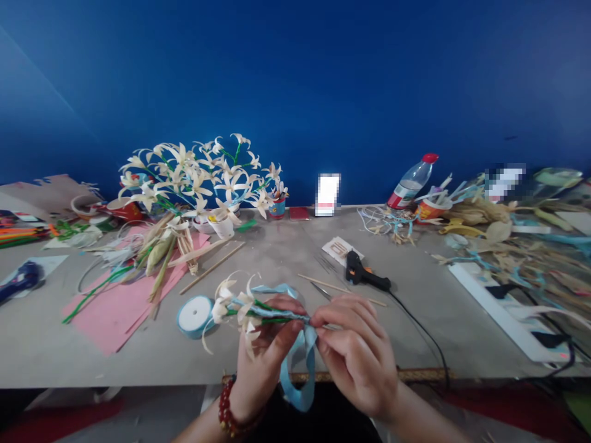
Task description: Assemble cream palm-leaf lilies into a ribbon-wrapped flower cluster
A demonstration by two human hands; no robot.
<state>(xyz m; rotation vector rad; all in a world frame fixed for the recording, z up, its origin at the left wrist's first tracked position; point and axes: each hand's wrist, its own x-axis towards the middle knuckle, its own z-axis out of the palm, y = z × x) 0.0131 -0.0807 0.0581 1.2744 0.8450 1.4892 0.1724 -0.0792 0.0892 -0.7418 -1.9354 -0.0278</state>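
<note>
My left hand (264,357) is closed round the green stems of a small bunch of cream handmade flowers (235,307), whose heads point left. A light blue ribbon (295,369) loops over the stems and hangs down between my hands. My right hand (355,351) pinches the ribbon and the stem end at the right of the bunch. A roll of the same blue ribbon (194,315) lies on the table just left of the flowers. My left wrist wears a red bead bracelet.
A black glue gun (364,275) with its cable lies behind my right hand, thin sticks and scissors beside it. A big bouquet of cream flowers (198,175) stands at the back left by pink paper (115,307). A bottle (410,180), cups, husk scraps and a power strip (498,311) fill the right.
</note>
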